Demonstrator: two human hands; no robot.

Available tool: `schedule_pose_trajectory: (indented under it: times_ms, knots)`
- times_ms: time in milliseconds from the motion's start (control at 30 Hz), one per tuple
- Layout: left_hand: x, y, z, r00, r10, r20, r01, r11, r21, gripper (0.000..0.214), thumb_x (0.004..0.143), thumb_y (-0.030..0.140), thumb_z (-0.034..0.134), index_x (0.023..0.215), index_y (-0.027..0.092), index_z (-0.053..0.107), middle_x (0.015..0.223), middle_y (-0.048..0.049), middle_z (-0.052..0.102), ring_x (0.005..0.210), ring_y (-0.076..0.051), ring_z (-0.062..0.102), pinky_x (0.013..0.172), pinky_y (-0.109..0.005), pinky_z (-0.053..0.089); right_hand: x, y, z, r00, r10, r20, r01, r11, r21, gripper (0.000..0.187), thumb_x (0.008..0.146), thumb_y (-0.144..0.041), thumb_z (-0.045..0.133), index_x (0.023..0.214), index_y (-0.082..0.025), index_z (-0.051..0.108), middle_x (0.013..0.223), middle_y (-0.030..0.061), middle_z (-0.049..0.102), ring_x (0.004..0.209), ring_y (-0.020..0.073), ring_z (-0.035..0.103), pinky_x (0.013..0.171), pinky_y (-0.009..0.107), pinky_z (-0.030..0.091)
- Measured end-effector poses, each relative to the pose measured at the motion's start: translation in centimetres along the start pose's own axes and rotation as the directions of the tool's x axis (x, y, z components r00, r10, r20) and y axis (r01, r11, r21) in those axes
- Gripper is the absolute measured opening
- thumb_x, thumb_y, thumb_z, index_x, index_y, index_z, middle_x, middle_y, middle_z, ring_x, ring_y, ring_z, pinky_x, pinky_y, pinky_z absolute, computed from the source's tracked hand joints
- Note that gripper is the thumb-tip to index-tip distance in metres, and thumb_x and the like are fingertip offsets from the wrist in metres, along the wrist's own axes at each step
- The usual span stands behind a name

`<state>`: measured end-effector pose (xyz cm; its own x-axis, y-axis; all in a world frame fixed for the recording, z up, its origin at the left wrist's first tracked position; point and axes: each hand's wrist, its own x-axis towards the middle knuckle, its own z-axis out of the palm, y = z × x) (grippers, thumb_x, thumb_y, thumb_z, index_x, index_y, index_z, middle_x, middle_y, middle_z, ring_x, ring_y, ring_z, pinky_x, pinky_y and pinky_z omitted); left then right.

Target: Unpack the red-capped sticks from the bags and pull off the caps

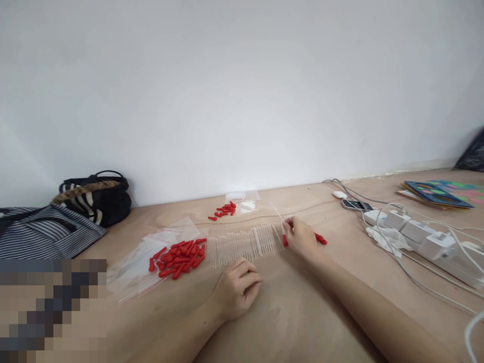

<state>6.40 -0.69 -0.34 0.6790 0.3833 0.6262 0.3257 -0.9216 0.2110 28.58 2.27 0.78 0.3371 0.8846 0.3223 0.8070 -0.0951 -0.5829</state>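
My right hand [300, 237] pinches a thin clear tube [278, 210] between thumb and fingertips, its far end pointing up and away. Beside and partly under this hand lie a few red rubber bulbs [320, 238]. My left hand [240, 287] rests on the table with its fingers loosely curled, and nothing shows in it. Just beyond it, thin clear tubes [238, 246] lie side by side in a row. To the left, a heap of red rubber bulbs [180, 258] sits partly on clear zip bags [141, 267].
Near the wall are several more red bulbs [224, 209] and a clear bag [247, 201]. A power strip with white chargers [416, 234] and cables takes up the right. Colourful flat boards [434, 194] lie behind it. A black bag [100, 201] stands back left by striped fabric [49, 232].
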Motion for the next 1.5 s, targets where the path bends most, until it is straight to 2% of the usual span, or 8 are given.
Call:
schedule_pose_trajectory:
  times_ms: [167,400,633,833,1133,1233,1400,1500]
  knots:
    - [-0.2,-0.5,0.0,0.996,-0.079,-0.036,0.079,0.997,0.011,0.017,0.083,0.015,0.045,0.081,0.018,0.061,0.073,-0.0044,0.060,0.069,-0.015,0.055,0.063,-0.027,0.046,-1.6,-1.3,1.6,0.988,-0.140,0.062,0.080,0.814,0.575,0.026,0.082,-0.041,0.039,0.083,-0.019,0.051,0.072,0.0034,0.060,0.066,0.0158,0.053,0.061,0.028,0.040]
    - [-0.2,-1.0,0.0,0.933,-0.335,-0.131,0.336,0.942,-0.012,0.021,0.083,0.030,0.050,0.101,0.020,0.057,0.082,-0.0034,0.066,0.077,-0.017,0.062,0.067,-0.027,0.050,-5.0,-4.4,2.9,0.887,-0.261,0.380,-0.275,0.364,0.890,0.039,0.061,-0.052,0.067,0.070,-0.019,0.048,0.057,-0.0030,0.057,0.059,0.0122,0.054,0.062,0.026,0.042]
    - [-0.7,-1.3,-1.1,0.932,-0.326,-0.156,0.321,0.945,-0.054,0.018,0.086,0.027,0.046,0.088,0.020,0.063,0.076,-0.0020,0.067,0.069,-0.014,0.063,0.061,-0.022,0.050,-4.6,-3.6,2.2,0.870,-0.231,0.436,-0.314,0.421,0.851,0.035,0.056,-0.049,0.072,0.065,-0.017,0.060,0.059,-0.0018,0.061,0.057,0.0106,0.052,0.060,0.025,0.039]
    - [-0.8,-1.8,-1.9,0.931,-0.323,-0.172,0.328,0.945,0.000,0.020,0.086,0.026,0.046,0.089,0.019,0.064,0.073,-0.0017,0.065,0.064,-0.012,0.061,0.059,-0.021,0.049,-3.5,-2.2,0.6,0.830,-0.505,0.237,0.336,0.792,0.510,0.027,0.079,-0.045,0.053,0.078,-0.021,0.067,0.075,0.0029,0.066,0.072,0.0160,0.056,0.072,0.031,0.034]
    - [-1.9,-1.3,-1.6,0.973,-0.219,-0.072,0.228,0.961,0.159,0.024,0.088,0.025,0.041,0.081,0.022,0.064,0.067,0.0000,0.063,0.062,-0.014,0.059,0.061,-0.026,0.042,-4.1,-2.6,0.2,0.569,-0.812,0.130,0.816,0.577,0.028,0.026,0.086,-0.024,0.042,0.073,-0.023,0.065,0.061,-0.0007,0.062,0.068,0.0122,0.047,0.077,0.032,0.021]
    - [-2.5,-1.7,-2.4,0.963,-0.236,-0.130,0.257,0.949,0.183,0.025,0.088,0.025,0.040,0.076,0.021,0.062,0.065,-0.0004,0.062,0.060,-0.014,0.058,0.059,-0.026,0.043,-2.9,-1.4,-0.6,0.640,-0.748,0.177,0.750,0.658,0.066,0.028,0.085,-0.023,0.041,0.073,-0.023,0.065,0.065,-0.0001,0.063,0.074,0.0138,0.049,0.083,0.034,0.021]
    - [-3.6,-2.6,-4.4,0.921,-0.279,-0.271,0.336,0.921,0.195,0.023,0.086,0.027,0.042,0.079,0.019,0.062,0.070,-0.0022,0.062,0.066,-0.014,0.060,0.062,-0.023,0.048,0.1,1.0,-1.6,0.968,-0.241,0.071,0.229,0.962,0.151,0.033,0.085,-0.035,0.036,0.077,-0.022,0.066,0.076,0.0033,0.067,0.080,0.0184,0.054,0.081,0.032,0.031]
    - [-3.9,-2.7,-4.6,0.931,-0.249,-0.267,0.306,0.931,0.197,0.022,0.087,0.025,0.041,0.086,0.019,0.062,0.076,-0.0038,0.062,0.071,-0.014,0.061,0.066,-0.022,0.050,0.5,0.8,-0.7,0.999,0.002,0.055,-0.007,0.994,0.105,0.034,0.082,-0.037,0.037,0.074,-0.021,0.065,0.070,0.0032,0.066,0.074,0.0188,0.057,0.074,0.030,0.035]
